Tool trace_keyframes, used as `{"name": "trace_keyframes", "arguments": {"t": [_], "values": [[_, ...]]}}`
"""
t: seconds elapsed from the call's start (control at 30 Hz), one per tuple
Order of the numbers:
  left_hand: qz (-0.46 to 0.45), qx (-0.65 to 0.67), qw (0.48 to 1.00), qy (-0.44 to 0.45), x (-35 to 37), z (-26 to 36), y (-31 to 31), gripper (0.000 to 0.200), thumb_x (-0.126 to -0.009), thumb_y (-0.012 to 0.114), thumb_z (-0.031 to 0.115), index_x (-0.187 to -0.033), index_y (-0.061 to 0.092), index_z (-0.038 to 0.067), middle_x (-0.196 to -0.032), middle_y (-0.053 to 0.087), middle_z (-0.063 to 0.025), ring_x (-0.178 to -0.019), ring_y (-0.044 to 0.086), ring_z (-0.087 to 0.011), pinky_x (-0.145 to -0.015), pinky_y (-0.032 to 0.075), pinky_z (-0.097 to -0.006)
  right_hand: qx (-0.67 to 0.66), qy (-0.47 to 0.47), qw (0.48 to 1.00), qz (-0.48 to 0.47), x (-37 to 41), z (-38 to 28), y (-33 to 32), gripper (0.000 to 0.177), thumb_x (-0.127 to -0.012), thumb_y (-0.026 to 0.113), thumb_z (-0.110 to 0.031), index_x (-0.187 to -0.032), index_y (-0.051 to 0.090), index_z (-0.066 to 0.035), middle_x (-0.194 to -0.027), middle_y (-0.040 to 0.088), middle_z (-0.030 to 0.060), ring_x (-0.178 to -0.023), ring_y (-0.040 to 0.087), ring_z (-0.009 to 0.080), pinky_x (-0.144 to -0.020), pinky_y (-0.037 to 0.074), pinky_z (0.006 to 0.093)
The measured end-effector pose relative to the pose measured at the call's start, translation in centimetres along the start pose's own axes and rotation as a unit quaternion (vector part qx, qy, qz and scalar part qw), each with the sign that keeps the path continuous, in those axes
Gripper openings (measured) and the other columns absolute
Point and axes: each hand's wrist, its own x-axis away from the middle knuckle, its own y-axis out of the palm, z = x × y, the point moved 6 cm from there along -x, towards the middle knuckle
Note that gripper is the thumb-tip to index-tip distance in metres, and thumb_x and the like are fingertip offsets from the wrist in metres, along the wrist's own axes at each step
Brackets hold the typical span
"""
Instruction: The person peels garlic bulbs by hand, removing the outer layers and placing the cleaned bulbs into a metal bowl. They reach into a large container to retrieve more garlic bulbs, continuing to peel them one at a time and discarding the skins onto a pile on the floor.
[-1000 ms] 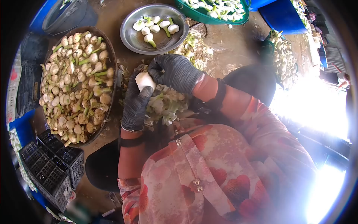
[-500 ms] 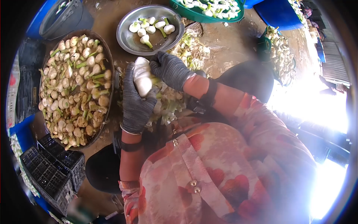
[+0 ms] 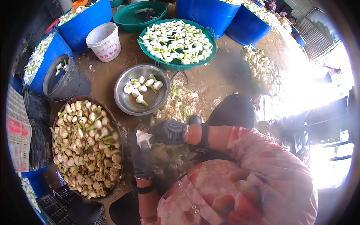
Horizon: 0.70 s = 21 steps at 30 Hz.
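My left hand (image 3: pixel 141 159), in a grey glove, is closed around a white garlic bulb (image 3: pixel 143 138) whose lower part is hidden by the fingers. Against its right side is my right hand (image 3: pixel 168 131), also gloved, with its fingers curled at the bulb; blur hides what they pinch. A metal bowl (image 3: pixel 122 98) just beyond holds several peeled white bulbs with green stems. To the left stands a wide round basket (image 3: pixel 120 150) full of brownish unpeeled garlic. Loose peelings (image 3: pixel 170 153) lie beneath my hands.
A green basin (image 3: pixel 180 66) of white garlic stands farther off, beside an empty-looking green basin (image 3: pixel 135 28). Around them are blue tubs (image 3: pixel 202 17), a white bucket (image 3: pixel 107 48), a grey bucket (image 3: pixel 71 88) and black crates (image 3: pixel 56 206). More garlic (image 3: pixel 262 69) is heaped at the right.
The view has tilted up, so the bowl and baskets appear lower and more tubs show. Both hands remain together at the white bulb.
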Motion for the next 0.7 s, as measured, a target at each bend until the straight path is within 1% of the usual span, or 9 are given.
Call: {"name": "trace_keyframes", "arguments": {"t": [0.13, 0.23, 0.3, 0.37, 0.43, 0.53, 0.57, 0.63, 0.7], "values": [[0.044, -0.206, 0.954, 0.214, 1.3, 7.9, 0.2, 0.077, -0.076, 0.065, 0.005, -0.147, 0.035, -0.005, -0.137, 0.05, -0.0221, -0.127, 0.052, -0.0306, -0.105, 0.043, -0.0388, -0.319, 0.115, 0.94, 0.039, -0.5, 4.1, 1.1, 0.041, -0.096, 0.058, -0.04, -0.114, 0.066, -0.004, -0.101, 0.07, 0.0197, -0.09, 0.067, 0.0326, -0.082, 0.052, 0.0405], [0.032, -0.188, 0.962, 0.196, 1.6, 8.6, 0.2, 0.074, -0.077, 0.06, 0.004, -0.146, 0.036, -0.005, -0.134, 0.052, -0.0204, -0.121, 0.054, -0.0281, -0.103, 0.044, -0.0389, -0.457, 0.315, 0.83, 0.058, -0.2, 7.5, 0.8, 0.043, -0.095, 0.056, -0.043, -0.111, 0.068, -0.004, -0.097, 0.07, 0.0188, -0.086, 0.067, 0.0264, -0.081, 0.053, 0.037], [0.042, -0.131, 0.975, 0.175, 1.8, 8.1, -0.9, 0.072, -0.078, 0.057, 0.003, -0.146, 0.036, -0.005, -0.131, 0.053, -0.0177, -0.117, 0.056, -0.025, -0.101, 0.046, -0.038, -0.226, 0.323, 0.912, -0.112, -0.3, 8.2, 1.6, 0.054, -0.092, 0.057, -0.052, -0.123, 0.062, -0.008, -0.116, 0.065, 0.015, -0.102, 0.063, 0.0285, -0.09, 0.049, 0.0382], [0.07, 0.042, 0.995, 0.063, 1.4, 3.9, -2.6, 0.072, -0.079, 0.057, 0.005, -0.147, 0.036, -0.004, -0.128, 0.054, -0.0159, -0.116, 0.055, -0.0234, -0.1, 0.045, -0.0369, 0.026, 0.285, 0.919, -0.27, 0.6, 8.7, 2.9, 0.068, -0.089, 0.057, -0.062, -0.136, 0.056, -0.011, -0.134, 0.059, 0.0112, -0.118, 0.06, 0.0306, -0.1, 0.045, 0.0393], [0.095, 0.117, 0.988, 0.034, 1.4, 4.1, -2.5, 0.076, -0.08, 0.057, 0.007, -0.15, 0.031, -0.003, -0.128, 0.051, -0.0135, -0.114, 0.052, -0.0221, -0.1, 0.044, -0.0348, -0.323, 0.339, 0.877, -0.105, 1.1, 7.5, 2.7, 0.078, -0.089, 0.055, -0.068, -0.143, 0.048, -0.012, -0.142, 0.052, 0.0128, -0.122, 0.058, 0.031, -0.105, 0.042, 0.0437], [0.112, -0.078, 0.982, 0.131, 0.5, 4.1, -2.4, 0.081, -0.082, 0.059, 0.009, -0.153, 0.023, -0.001, -0.132, 0.047, -0.0131, -0.113, 0.05, -0.0231, -0.1, 0.043, -0.0345, -0.477, 0.227, 0.846, -0.07, 0.3, 3.6, 0.8, 0.067, -0.095, 0.051, -0.063, -0.114, 0.065, -0.001, -0.107, 0.067, 0.0152, -0.095, 0.067, 0.0196, -0.082, 0.054, 0.0341], [0.108, -0.009, 0.989, 0.104, 0.5, 3.2, -2.0, 0.081, -0.082, 0.06, 0.009, -0.153, 0.022, -0.002, -0.136, 0.045, -0.0149, -0.117, 0.049, -0.0246, -0.103, 0.042, -0.0352, -0.496, 0.182, 0.844, -0.088, -0.3, 3.7, 1.6, 0.063, -0.095, 0.054, -0.062, -0.11, 0.066, -0.001, -0.1, 0.068, 0.0142, -0.09, 0.068, 0.0172, -0.077, 0.056, 0.0322], [0.123, 0.12, 0.984, 0.055, 0.3, 1.8, -1.8, 0.081, -0.084, 0.062, 0.008, -0.153, 0.022, -0.003, -0.143, 0.041, -0.0184, -0.125, 0.047, -0.0278, -0.108, 0.038, -0.0367, -0.311, 0.154, 0.93, -0.124, -2.2, 4.4, 1.7, 0.046, -0.099, 0.057, -0.046, -0.098, 0.067, -0.001, -0.071, 0.062, 0.0052, -0.059, 0.063, 0.0134, -0.057, 0.054, 0.0274], [0.202, 0.077, 0.976, 0.031, 0.3, 1.2, -2.1, 0.081, -0.085, 0.064, 0.007, -0.151, 0.021, -0.007, -0.151, 0.034, -0.0224, -0.137, 0.039, -0.0304, -0.115, 0.03, -0.0384, -0.273, 0.2, 0.93, -0.142, -3.9, 5.4, 1.0, 0.037, -0.101, 0.056, -0.037, -0.103, 0.067, -0.002, -0.072, 0.062, 0.0058, -0.059, 0.062, 0.012, -0.054, 0.052, 0.028]]}}
